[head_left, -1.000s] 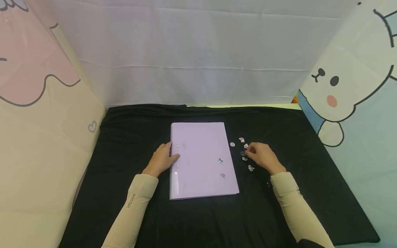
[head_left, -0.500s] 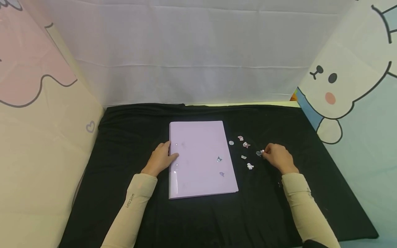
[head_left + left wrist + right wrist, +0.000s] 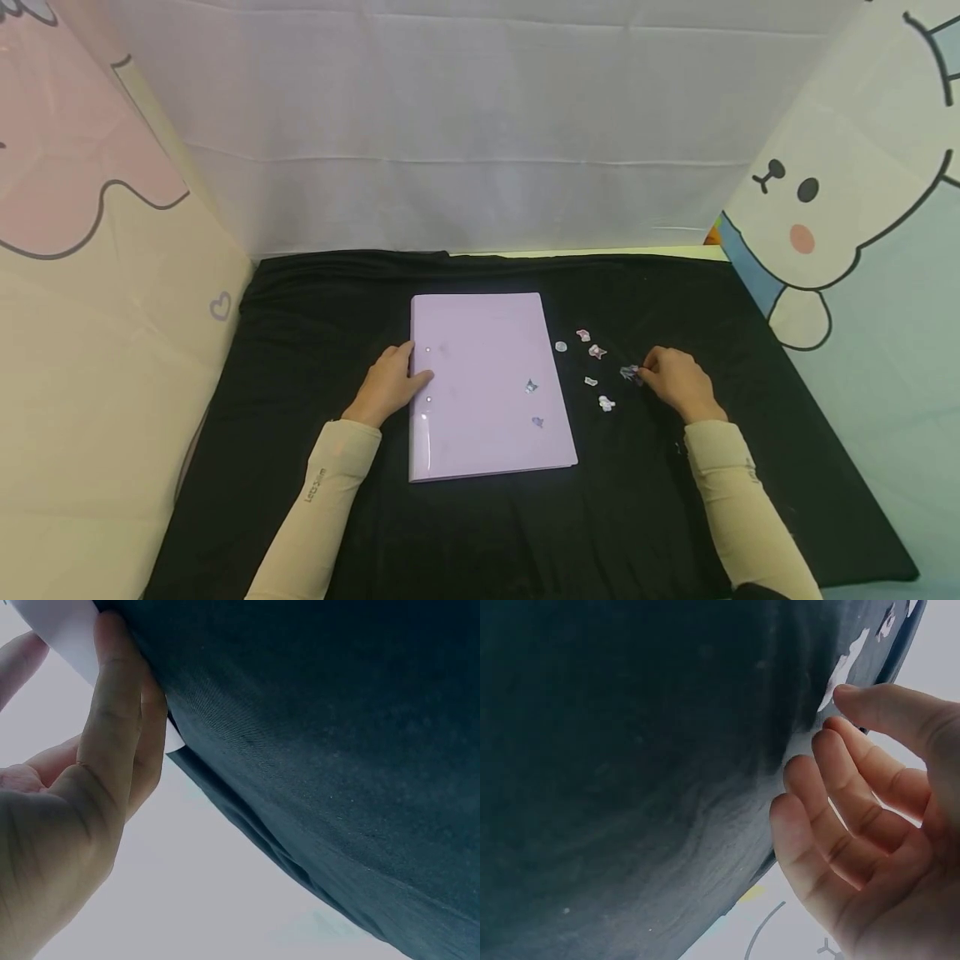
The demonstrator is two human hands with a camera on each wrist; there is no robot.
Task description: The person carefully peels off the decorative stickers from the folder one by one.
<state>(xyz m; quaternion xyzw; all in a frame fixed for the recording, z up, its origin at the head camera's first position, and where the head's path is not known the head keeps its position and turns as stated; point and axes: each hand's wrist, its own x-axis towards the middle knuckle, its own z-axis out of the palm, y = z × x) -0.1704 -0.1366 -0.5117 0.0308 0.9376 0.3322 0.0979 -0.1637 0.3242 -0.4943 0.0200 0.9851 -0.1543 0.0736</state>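
A lilac ring binder (image 3: 480, 350) lies closed on the black cloth, with two small shiny stickers on the lower right of its cover. My left hand (image 3: 386, 386) holds the binder's spine edge, thumb on the cover and fingers along the side; the left wrist view shows these fingers (image 3: 112, 720) against the edge. To the right of the binder, my right hand (image 3: 681, 385) pinches a clear, greyish sticker (image 3: 628, 373) between thumb and forefinger, low over the cloth. In the right wrist view that sticker (image 3: 844, 671) appears as a pale shape at the thumb tip.
Between binder and right hand lie several loose stickers: a round one (image 3: 561, 347), a pink one (image 3: 583, 335), a star-like one (image 3: 597, 352), a small white one (image 3: 591, 381) and a larger white one (image 3: 607, 403). A white curtain (image 3: 480, 133) hangs behind the black cloth (image 3: 480, 542).
My right hand has moved right, away from the loose stickers, bringing the clear sticker along; over the last half second it has barely moved. My left hand stays on the binder.
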